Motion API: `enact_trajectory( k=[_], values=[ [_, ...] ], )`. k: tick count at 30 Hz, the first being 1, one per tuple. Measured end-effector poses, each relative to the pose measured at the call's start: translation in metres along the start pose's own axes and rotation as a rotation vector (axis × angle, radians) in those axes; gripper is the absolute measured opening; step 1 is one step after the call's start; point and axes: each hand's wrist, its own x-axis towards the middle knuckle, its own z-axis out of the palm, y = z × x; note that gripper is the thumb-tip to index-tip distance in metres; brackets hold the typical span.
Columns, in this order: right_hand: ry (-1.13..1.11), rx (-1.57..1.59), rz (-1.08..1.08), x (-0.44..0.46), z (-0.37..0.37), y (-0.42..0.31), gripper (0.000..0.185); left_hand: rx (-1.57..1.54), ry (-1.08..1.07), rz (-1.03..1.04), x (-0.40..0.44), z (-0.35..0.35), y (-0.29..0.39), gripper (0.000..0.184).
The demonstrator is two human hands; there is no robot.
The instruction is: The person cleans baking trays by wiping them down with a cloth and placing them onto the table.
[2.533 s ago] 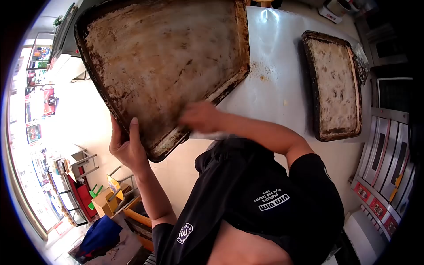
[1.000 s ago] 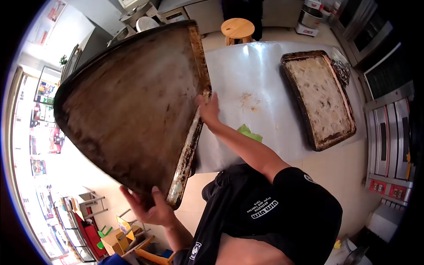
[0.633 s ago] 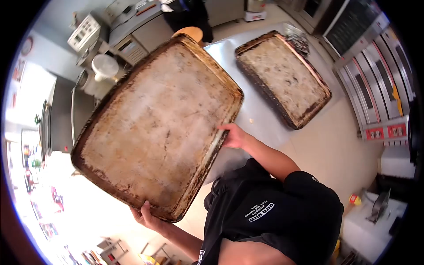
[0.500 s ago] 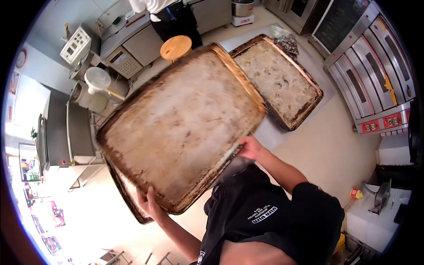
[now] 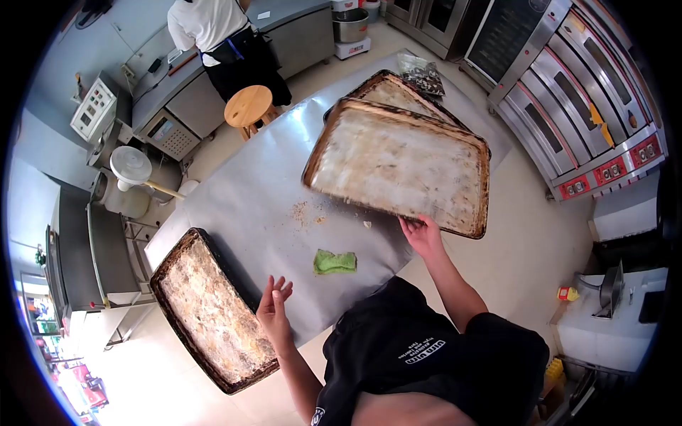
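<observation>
My right hand grips the near edge of a worn baking tray, which overlaps another tray at the table's far right. Fingers apart and holding nothing, my left hand is beside a third tray, browned and stained, at the table's left edge. A green cloth lies on the metal table between my hands. Brown crumbs are scattered beyond the cloth.
A person in a white top and dark apron stands at the back counter. Near them is a round wooden stool. Ovens line the right side. A plastic bag lies behind the trays.
The held tray has swung right, over the far-right tray. My left hand has let go of it. The tray at the left, the green cloth and the crumbs are now uncovered.
</observation>
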Motion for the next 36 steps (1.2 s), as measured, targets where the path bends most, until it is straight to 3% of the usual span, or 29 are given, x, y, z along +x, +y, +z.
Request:
enact_trajectory(
  k=[2, 5, 8, 11, 12, 15, 18, 20, 21, 23, 26, 29, 31, 33, 36],
  values=[
    [0.015, 0.114, -0.048, 0.026, 0.019, 0.003, 0.013, 0.051, 0.021, -0.041, -0.007, -0.008, -0.016, 0.047],
    [0.028, 0.14, -0.111, 0.063, 0.056, 0.004, 0.029, 0.034, 0.093, -0.081, -0.022, -0.016, -0.027, 0.047],
    [-0.06, 0.051, 0.182, 0.068, 0.102, -0.005, 0.059, -0.007, 0.166, -0.108, -0.034, -0.027, -0.036, 0.049],
    [-0.223, -0.187, 0.186, 0.081, 0.124, -0.003, 0.079, -0.029, 0.21, -0.143, -0.042, -0.036, -0.05, 0.05],
    [-0.243, -0.243, 0.139, 0.077, 0.134, -0.001, 0.068, -0.025, 0.215, -0.156, -0.045, -0.037, -0.053, 0.05],
    [-0.303, -0.82, 0.005, 0.072, 0.146, 0.001, 0.05, -0.025, 0.255, -0.184, -0.052, -0.041, -0.06, 0.05],
    [-0.275, -1.487, -0.471, 0.078, 0.115, 0.018, 0.033, -0.044, 0.392, -0.218, -0.071, -0.051, -0.073, 0.05],
    [-0.25, -1.758, -0.663, 0.063, 0.092, 0.024, 0.022, -0.083, 0.592, -0.236, -0.096, -0.068, -0.098, 0.037],
    [-0.289, -1.699, -0.621, 0.067, 0.065, 0.034, 0.023, -0.05, 0.69, -0.253, -0.115, -0.082, -0.108, 0.035],
    [-0.336, -1.889, -0.504, 0.032, 0.04, 0.053, 0.019, -0.082, 0.926, -0.294, -0.147, -0.102, -0.128, 0.042],
    [-0.509, -2.12, -0.578, -0.012, 0.015, 0.083, 0.009, -0.037, 1.217, -0.532, -0.175, -0.132, -0.155, 0.057],
    [-0.704, -2.295, -0.684, -0.037, -0.002, 0.129, 0.014, -0.037, 1.206, -0.588, -0.184, -0.169, -0.179, 0.066],
    [-0.98, -2.27, -0.771, -0.042, -0.001, 0.153, 0.026, -0.139, 1.107, -0.646, -0.175, -0.174, -0.165, 0.065],
    [-1.177, -2.261, -0.873, -0.044, 0.008, 0.177, 0.036, -0.015, 1.075, -0.704, -0.166, -0.177, -0.158, 0.061],
    [-1.285, -2.318, -0.991, -0.056, 0.027, 0.2, 0.046, 0.187, 1.03, -0.786, -0.163, -0.186, -0.152, 0.052]
  ],
)
